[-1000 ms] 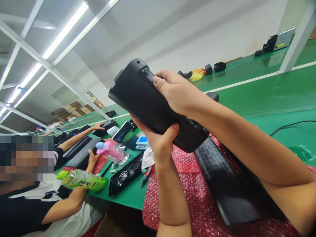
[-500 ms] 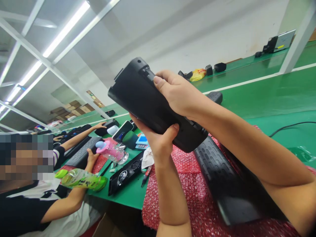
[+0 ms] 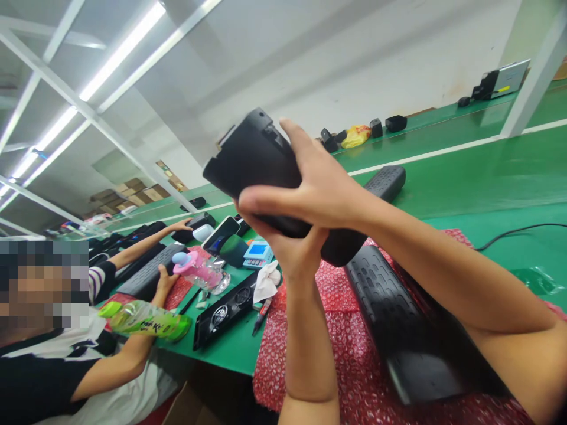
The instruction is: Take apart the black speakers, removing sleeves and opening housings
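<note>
A black plastic housing (image 3: 261,159), long with a smooth face and a notched end, is held up tilted in front of me. My left hand (image 3: 295,251) grips it from below, near its lower half. My right hand (image 3: 319,183) spans it from the right, with the thumb across its face and the fingers along its far edge. Part of the housing is hidden behind both hands. Under my right forearm a long black part with a slotted pattern (image 3: 383,283) lies on red bubble wrap (image 3: 287,348).
Left of the wrap are a black panel with round emblems (image 3: 219,316), a marker (image 3: 261,317), a white tissue (image 3: 266,282), a pink-topped bottle (image 3: 204,271) and a green bottle (image 3: 148,321). A co-worker (image 3: 48,354) sits at left. Another slotted part (image 3: 390,183) lies behind my right arm.
My right hand has shifted from the housing's upper right edge to reach across its face, thumb now over the front. The housing has moved slightly right.
</note>
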`<act>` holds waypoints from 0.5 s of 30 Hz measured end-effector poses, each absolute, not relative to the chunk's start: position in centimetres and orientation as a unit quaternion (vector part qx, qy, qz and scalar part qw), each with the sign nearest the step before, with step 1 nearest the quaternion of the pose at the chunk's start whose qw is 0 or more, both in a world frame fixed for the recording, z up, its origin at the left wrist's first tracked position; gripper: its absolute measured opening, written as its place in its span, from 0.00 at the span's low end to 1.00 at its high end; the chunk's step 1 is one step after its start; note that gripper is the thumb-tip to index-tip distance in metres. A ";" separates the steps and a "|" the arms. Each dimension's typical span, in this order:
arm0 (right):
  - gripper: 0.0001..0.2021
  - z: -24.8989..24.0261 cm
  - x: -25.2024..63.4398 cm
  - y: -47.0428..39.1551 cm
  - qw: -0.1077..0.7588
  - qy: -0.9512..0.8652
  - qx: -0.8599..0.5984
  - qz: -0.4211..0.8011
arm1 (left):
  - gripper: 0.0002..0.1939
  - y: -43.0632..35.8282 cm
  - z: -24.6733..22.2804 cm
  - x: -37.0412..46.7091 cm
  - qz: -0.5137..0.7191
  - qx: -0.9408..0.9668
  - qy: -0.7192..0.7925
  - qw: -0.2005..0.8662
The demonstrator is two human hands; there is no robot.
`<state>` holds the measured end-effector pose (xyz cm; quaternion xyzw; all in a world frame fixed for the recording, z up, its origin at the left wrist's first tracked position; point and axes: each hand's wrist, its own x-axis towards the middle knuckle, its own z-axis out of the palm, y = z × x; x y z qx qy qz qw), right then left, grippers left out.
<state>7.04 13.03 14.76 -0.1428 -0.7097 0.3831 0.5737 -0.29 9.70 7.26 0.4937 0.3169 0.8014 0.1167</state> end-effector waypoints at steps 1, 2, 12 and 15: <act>0.38 14.7 6.9 12.8 0.567 -0.725 -0.156 0.359 | 0.67 9.7 7.3 -0.1 0.801 0.500 0.313 0.101; 0.44 14.6 6.9 12.7 0.563 -0.736 -0.169 0.337 | 0.67 9.6 7.3 0.0 0.799 0.506 0.313 0.091; 0.37 12.9 11.9 21.3 0.527 -0.645 -0.033 0.552 | 0.80 10.0 6.4 -3.6 0.689 0.549 0.373 0.290; 0.44 12.3 12.7 22.0 0.536 -0.600 -0.014 0.594 | 0.75 10.4 5.9 -1.4 0.619 0.577 0.325 0.422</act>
